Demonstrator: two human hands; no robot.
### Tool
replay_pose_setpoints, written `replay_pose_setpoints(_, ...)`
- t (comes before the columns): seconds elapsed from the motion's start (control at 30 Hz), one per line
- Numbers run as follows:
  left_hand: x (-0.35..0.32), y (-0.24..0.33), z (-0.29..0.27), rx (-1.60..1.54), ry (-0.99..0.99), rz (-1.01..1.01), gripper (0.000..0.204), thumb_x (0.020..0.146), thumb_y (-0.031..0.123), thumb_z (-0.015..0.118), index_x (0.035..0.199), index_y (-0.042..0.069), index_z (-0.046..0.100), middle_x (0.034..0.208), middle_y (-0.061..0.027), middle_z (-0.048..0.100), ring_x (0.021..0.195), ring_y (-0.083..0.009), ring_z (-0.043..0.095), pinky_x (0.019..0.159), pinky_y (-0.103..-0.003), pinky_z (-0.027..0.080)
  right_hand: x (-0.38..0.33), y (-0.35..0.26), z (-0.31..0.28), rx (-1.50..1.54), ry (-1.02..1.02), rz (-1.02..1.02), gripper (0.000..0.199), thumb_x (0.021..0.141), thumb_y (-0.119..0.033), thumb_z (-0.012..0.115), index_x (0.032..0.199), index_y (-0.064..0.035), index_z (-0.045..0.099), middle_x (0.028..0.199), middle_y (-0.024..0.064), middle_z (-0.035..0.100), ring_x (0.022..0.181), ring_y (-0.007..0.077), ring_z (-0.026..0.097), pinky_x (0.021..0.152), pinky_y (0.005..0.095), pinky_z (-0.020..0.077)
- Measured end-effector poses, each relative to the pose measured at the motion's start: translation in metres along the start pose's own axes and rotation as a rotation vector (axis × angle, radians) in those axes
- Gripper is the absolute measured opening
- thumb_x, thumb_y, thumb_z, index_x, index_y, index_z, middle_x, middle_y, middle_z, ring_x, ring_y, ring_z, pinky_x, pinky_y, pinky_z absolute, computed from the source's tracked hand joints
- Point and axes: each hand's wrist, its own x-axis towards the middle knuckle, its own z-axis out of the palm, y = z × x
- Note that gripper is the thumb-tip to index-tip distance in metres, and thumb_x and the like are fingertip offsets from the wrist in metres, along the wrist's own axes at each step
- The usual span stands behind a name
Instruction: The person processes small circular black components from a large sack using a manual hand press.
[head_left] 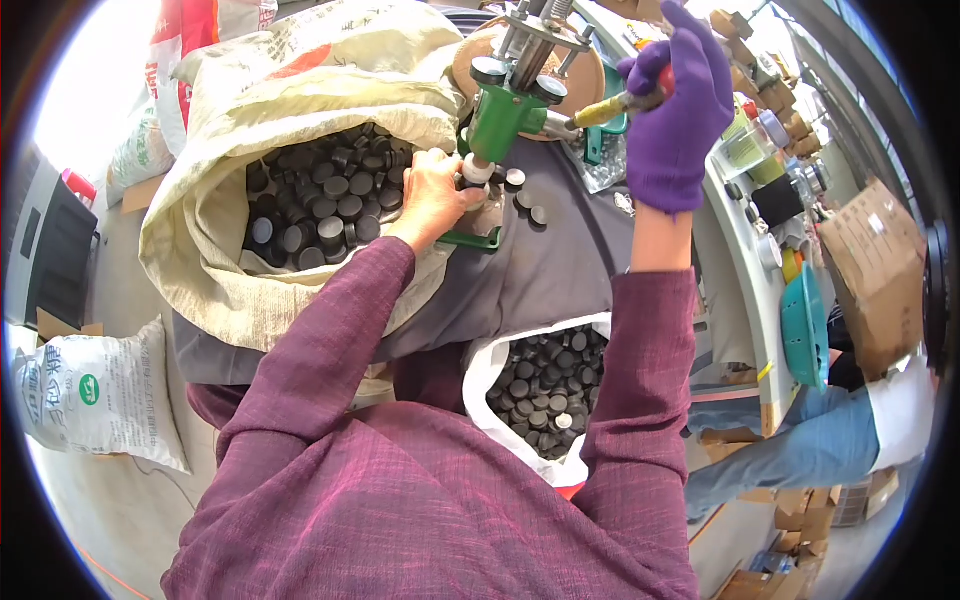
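My bare left hand [432,198] is at the base of a green hand press [497,122]. Its thumb and fingers close round a small round cap, mostly hidden, right under the press's white tip [478,168]. My right hand [682,125], in a purple knitted glove, is raised at the right and wraps round the red-ended lever [612,108] of the press. Beside my left hand a big woven sack [200,235] lies with its mouth spread, full of black round caps [325,205]. A few loose black caps [538,215] sit right of the press.
A white bag [483,385] holding many black caps hangs near my lap. At the right runs a cluttered table [745,300] with a teal basket [803,325]; a person in jeans [790,450] is beside it. A filled white sack [110,395] stands on the floor at left.
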Motion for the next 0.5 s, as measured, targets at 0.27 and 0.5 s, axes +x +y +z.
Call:
replay_pose_setpoints(0.27,-0.016,-0.015,-0.019,-0.063,0.16,0.068,0.039,0.065,0.017,0.079,0.1,0.004,0.069,0.098,-0.0113,0.063,0.101,-0.0303,0.057,0.087,-0.04,0.048,-0.146,0.006,-0.032,-0.277,-0.178,-0.195,0.03,0.091,-0.002,0.046,0.115,0.0019,0.062,0.066,0.0023,0.051,0.06,0.0099,0.048,0.071,0.0302,0.0519)
replay_pose_setpoints(0.5,-0.038,-0.052,-0.105,0.243,0.142,-0.005,0.021,0.072,0.018,0.07,0.088,0.005,0.071,0.091,-0.0133,0.066,0.095,-0.0322,0.061,0.083,-0.042,0.05,-0.167,0.0,-0.042,-0.126,-0.208,0.175,0.035,0.083,0.007,0.048,0.113,0.001,0.066,0.079,0.0059,0.062,0.068,0.0096,0.055,0.07,0.0299,0.0501)
